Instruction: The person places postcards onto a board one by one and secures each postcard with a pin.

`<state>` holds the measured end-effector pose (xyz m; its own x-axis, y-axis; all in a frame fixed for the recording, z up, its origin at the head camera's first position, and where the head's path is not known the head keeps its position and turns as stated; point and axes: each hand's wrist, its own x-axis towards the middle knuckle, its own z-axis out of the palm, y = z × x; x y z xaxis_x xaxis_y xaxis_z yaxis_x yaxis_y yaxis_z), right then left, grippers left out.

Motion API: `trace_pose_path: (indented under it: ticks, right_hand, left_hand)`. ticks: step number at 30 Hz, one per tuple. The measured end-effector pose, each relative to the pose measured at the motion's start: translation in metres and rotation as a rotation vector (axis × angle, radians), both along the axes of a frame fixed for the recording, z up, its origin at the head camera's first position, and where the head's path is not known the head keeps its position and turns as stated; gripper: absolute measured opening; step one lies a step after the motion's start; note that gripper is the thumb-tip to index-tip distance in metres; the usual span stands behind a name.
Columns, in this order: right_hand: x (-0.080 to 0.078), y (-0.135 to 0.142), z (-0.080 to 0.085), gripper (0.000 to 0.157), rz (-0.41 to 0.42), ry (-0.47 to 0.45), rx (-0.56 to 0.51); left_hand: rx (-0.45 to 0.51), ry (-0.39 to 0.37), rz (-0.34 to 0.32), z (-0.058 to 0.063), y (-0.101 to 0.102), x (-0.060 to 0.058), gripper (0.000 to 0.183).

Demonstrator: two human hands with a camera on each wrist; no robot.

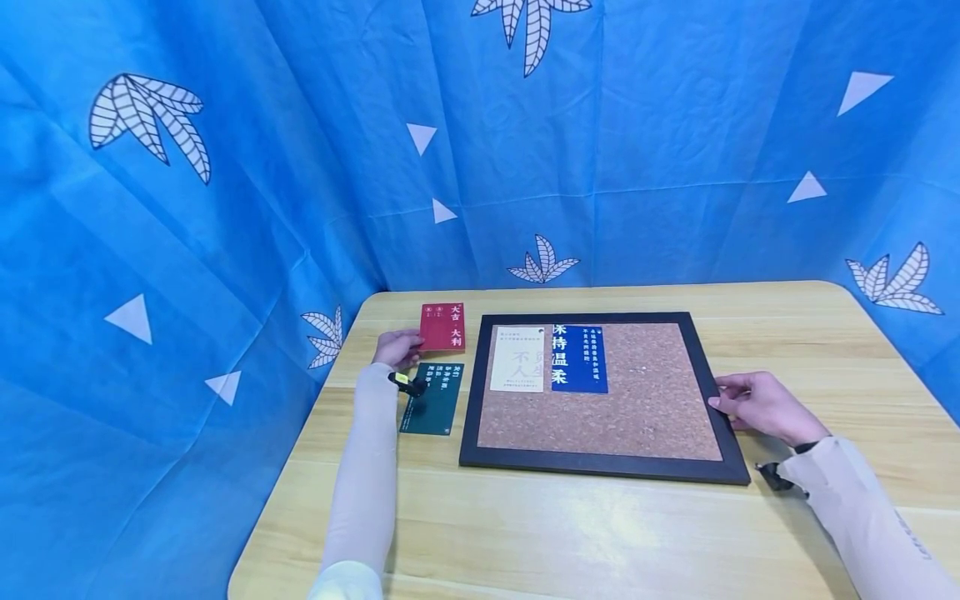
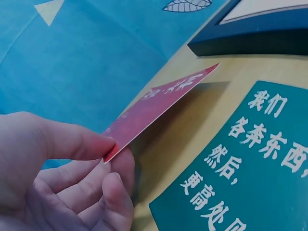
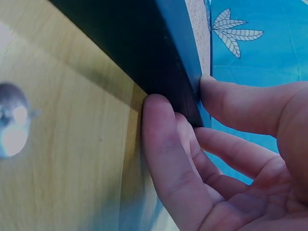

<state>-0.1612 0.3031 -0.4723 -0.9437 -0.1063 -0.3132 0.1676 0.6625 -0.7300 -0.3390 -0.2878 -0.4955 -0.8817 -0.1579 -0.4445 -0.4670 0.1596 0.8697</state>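
Thumb and fingers of my left hand (image 1: 397, 348) pinch a red card (image 1: 442, 327) by its near-left edge. In the left wrist view the red card (image 2: 159, 106) tilts up off the table, casting a shadow. A green card (image 1: 437, 404) with white writing lies just nearer to me. My right hand (image 1: 768, 408) grips the right side of a black-framed cork board (image 1: 585, 463), thumb on the frame's face and fingers against its side. On the cork, a pale card (image 1: 516, 360) and a blue card (image 1: 592, 358) stand side by side at the left.
The light wooden table (image 1: 525, 533) has rounded corners and meets a blue patterned curtain (image 1: 480, 167) behind and at the left. In the right wrist view a blurred, shiny round thing (image 3: 13, 120) shows at the left edge.
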Motion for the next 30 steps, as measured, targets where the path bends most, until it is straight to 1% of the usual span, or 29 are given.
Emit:
trace_pose_path:
  ticks: [2,5,8,13,16,20,24,27,30]
  right_hand:
    - [0.000,0.000,0.000,0.059,0.000,0.001,-0.003]
    - [0.000,0.000,0.000,0.060,0.000,0.000,0.001]
    - [0.000,0.000,0.000,0.061,0.001,-0.002,0.005]
    - [0.000,0.002,-0.001,0.062,-0.002,-0.009,0.005]
    - [0.000,0.002,-0.001,0.062,-0.001,-0.011,0.006]
    - [0.000,0.003,-0.001,0.061,0.003,-0.008,0.010]
    - [-0.001,0.003,-0.001,0.061,0.000,-0.007,0.007]
    - [-0.001,0.003,-0.002,0.061,-0.002,-0.009,0.003]
    - [-0.001,0.003,-0.002,0.062,-0.005,-0.013,0.000]
  left_hand:
    - [0.023,-0.002,0.007,0.001,0.000,0.001,0.046]
    - [0.060,0.002,0.019,0.006,0.002,0.006,0.046]
    - [0.072,0.014,0.021,0.011,0.005,0.009,0.046]
    - [0.071,0.015,0.018,0.015,0.010,0.008,0.047]
    - [0.081,0.007,0.012,0.021,0.014,0.011,0.047]
    - [0.119,0.001,0.014,0.031,0.020,0.016,0.046]
    - [0.152,-0.007,0.015,0.039,0.026,0.018,0.045]
    - [0.166,-0.003,0.008,0.041,0.029,0.019,0.046]
    - [0.165,0.013,-0.004,0.040,0.034,0.020,0.045]
